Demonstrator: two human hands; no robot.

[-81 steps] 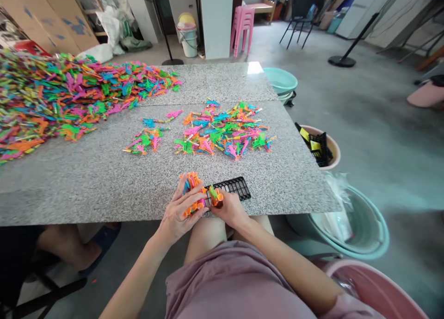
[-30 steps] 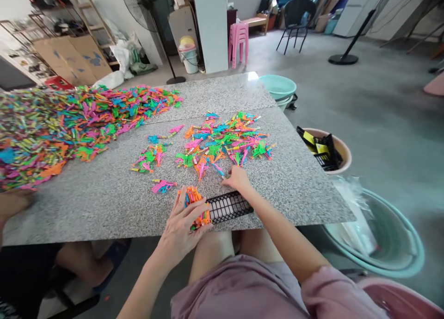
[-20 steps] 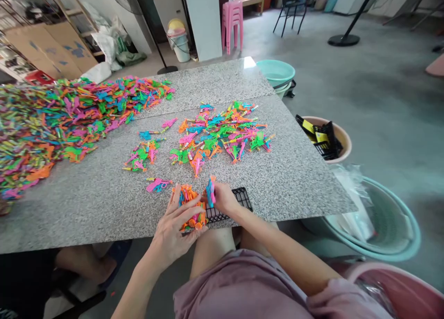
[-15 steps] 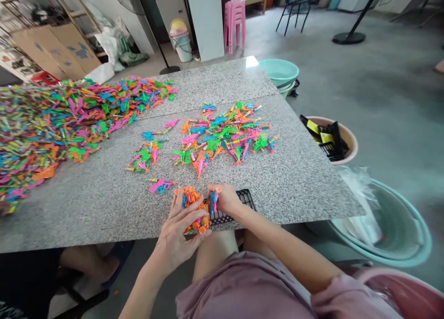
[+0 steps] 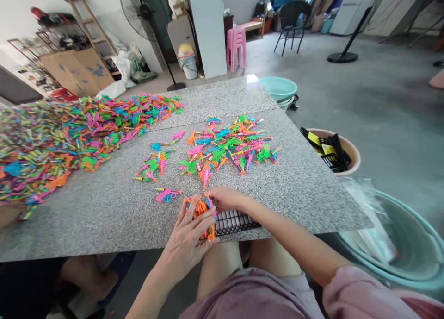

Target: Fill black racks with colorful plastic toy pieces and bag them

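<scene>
A black plastic mesh basket [image 5: 236, 222] lies at the table's front edge, its left part packed with small toy guns [image 5: 200, 209] in orange, blue and pink. My left hand [image 5: 189, 233] rests over these with its fingers stretched out and apart. At the right end of the packed row, my right hand [image 5: 227, 199] is closed on a toy gun [image 5: 210, 202]; its fingertips are partly hidden. Beyond my hands lies a loose pile of toy guns [image 5: 225, 145], with a smaller cluster [image 5: 152, 165] to its left. A pink and blue toy gun [image 5: 168, 195] lies close to my left hand.
A large heap of toy guns [image 5: 104, 124] covers the left of the speckled table [image 5: 298, 208]. Off the right edge stand a tub of black baskets [image 5: 342, 154], a green tub [image 5: 412, 231] with plastic bags, and a turquoise basin [image 5: 279, 85]. Another person's leg shows lower left.
My right hand has brought the toy gun left, up against the packed row. My left hand stays over the row. The camera view has tilted up slightly.
</scene>
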